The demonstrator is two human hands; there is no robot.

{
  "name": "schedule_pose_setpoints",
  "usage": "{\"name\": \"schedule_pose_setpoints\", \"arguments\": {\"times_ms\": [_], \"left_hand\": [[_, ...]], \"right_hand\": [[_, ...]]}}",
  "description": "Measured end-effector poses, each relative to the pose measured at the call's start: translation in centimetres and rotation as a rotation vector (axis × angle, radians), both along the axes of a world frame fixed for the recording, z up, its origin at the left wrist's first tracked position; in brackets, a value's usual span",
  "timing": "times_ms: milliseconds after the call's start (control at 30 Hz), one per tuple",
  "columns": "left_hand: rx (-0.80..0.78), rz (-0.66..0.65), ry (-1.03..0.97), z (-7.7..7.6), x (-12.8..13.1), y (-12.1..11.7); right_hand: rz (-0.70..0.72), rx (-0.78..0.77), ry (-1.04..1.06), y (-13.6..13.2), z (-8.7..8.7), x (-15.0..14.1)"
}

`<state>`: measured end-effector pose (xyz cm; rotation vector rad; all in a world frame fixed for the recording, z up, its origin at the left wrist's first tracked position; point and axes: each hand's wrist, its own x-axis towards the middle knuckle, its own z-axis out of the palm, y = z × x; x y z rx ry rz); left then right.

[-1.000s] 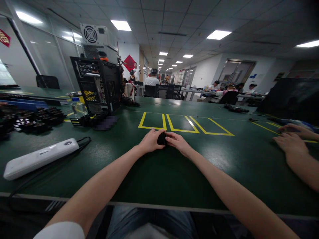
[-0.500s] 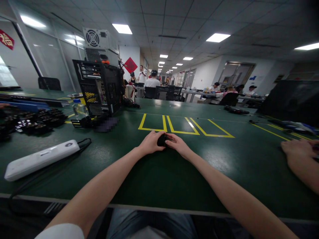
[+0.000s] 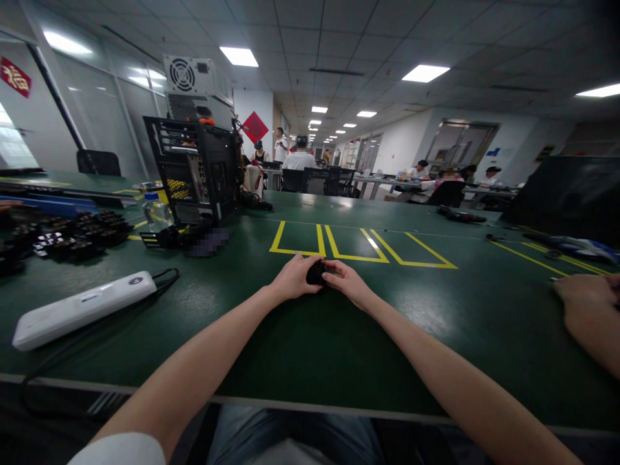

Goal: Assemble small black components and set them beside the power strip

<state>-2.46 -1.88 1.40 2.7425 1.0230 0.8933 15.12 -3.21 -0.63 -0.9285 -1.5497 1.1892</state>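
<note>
Between my two hands is a small black part, mostly covered by fingers, so its kind does not show. My left hand wraps round its left side, thumb toward me and fingers over the far side. From the right, my right hand closes its fingertips on the part's other side. Both hands are low over the green tabletop, just in front of several yellow tape outlines.
At left lie a white power strip with a black cable and a heap of black parts. Behind them stand a plastic bottle and an open black computer case. Another person's hand is on the table at far right.
My hands keep the same hold on the black part, with barely any movement. The view has tilted slightly. At right, the other person's hands have shifted rightward, one now largely out of view.
</note>
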Motion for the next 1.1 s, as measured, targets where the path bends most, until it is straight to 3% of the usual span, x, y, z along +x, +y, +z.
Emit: {"name": "schedule_pose_setpoints", "arguments": {"times_ms": [200, 333, 500, 633, 867, 1100], "left_hand": [[0.010, -0.003, -0.002, -0.1, -0.1, 0.1], [0.006, -0.011, -0.021, 0.0, -0.2, 0.4], [-0.168, 0.012, -0.026, -0.1, -0.3, 1.7], [-0.345, -0.006, -0.055, -0.6, -0.2, 2.6], [-0.404, -0.005, -0.104, -1.7, 0.5, 2.6], [-0.421, 0.050, 0.000, -1.7, 0.8, 2.9]], "right_hand": [[0.005, 0.052, -0.006, 0.1, -0.5, 0.4], [-0.020, 0.058, -0.127, 0.5, -0.9, 0.9], [-0.071, 0.140, -0.446, 1.1, -1.0, 2.2], [-0.068, 0.168, -0.561, 0.9, -0.8, 2.7], [-0.135, 0.192, -0.675, 1.1, -0.3, 3.5], [-0.195, 0.154, -0.728, 1.9, -0.3, 5.8]]}}
